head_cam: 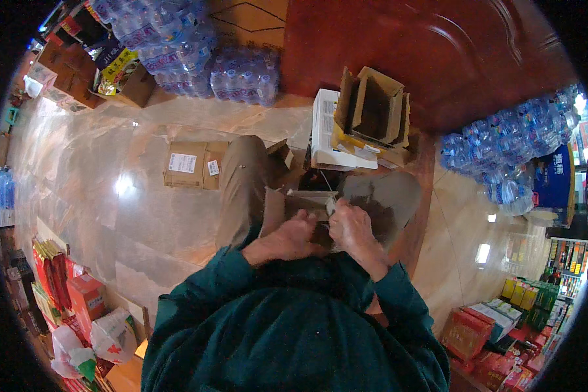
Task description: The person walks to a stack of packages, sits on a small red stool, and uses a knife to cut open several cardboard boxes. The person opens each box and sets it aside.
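Between my knees stands an open cardboard box [274,210] with its flaps raised. My right hand [351,226] is a closed fist around a small pale object [330,205] at the box's right side. The object is mostly covered by the fingers, so its kind cannot be told. My left hand [291,234] reaches over the box, fingers slightly bent and blurred. Whether it grips the cardboard is unclear. A thin pale line runs up from the right hand towards a dark gap beyond the box.
A flattened carton [185,164] with labels lies left of my knee. Ahead, nested open cardboard boxes [377,110] stand beside a white carton [323,127], against a red-brown wooden panel [353,34]. Shrink-wrapped water bottles [245,78] are stacked ahead; more bottles [509,137] stand right.
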`<state>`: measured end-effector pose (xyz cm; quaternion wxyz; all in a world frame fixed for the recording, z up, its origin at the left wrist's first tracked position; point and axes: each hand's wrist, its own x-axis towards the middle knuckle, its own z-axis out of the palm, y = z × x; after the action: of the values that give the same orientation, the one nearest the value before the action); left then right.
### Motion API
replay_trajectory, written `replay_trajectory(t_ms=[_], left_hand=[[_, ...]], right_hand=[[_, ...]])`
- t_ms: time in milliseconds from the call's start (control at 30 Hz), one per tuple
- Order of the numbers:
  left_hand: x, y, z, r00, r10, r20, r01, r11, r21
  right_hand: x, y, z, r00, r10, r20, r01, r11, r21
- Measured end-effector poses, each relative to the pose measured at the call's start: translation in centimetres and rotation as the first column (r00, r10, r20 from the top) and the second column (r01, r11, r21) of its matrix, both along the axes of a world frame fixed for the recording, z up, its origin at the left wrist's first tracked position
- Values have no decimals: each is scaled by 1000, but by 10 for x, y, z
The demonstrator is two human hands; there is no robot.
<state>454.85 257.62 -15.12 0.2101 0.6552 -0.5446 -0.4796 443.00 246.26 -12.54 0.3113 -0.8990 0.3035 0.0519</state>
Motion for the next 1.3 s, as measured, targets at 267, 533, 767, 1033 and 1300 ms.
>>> replay_trajectory(t_ms=[267,533,767,1033,1300], left_hand=[[17,12,-15,955,156,-253,-190,975,-117],[19,26,-22,772,291,-566,-346,938,10],[49,29,-2,749,423,-511,-192,876,443],[43,31,9,820,365,-441,-253,922,293],[37,14,-13,862,375,-340,-281,913,297]], right_hand=[[6,5,-1,993,-112,39,111,994,21],[18,-2,-35,995,-68,-66,70,997,29],[15,-27,-40,997,-70,-44,82,842,533],[-16,15,-4,946,-225,231,258,958,-123],[-55,50,33,981,74,-182,-98,987,-125]])
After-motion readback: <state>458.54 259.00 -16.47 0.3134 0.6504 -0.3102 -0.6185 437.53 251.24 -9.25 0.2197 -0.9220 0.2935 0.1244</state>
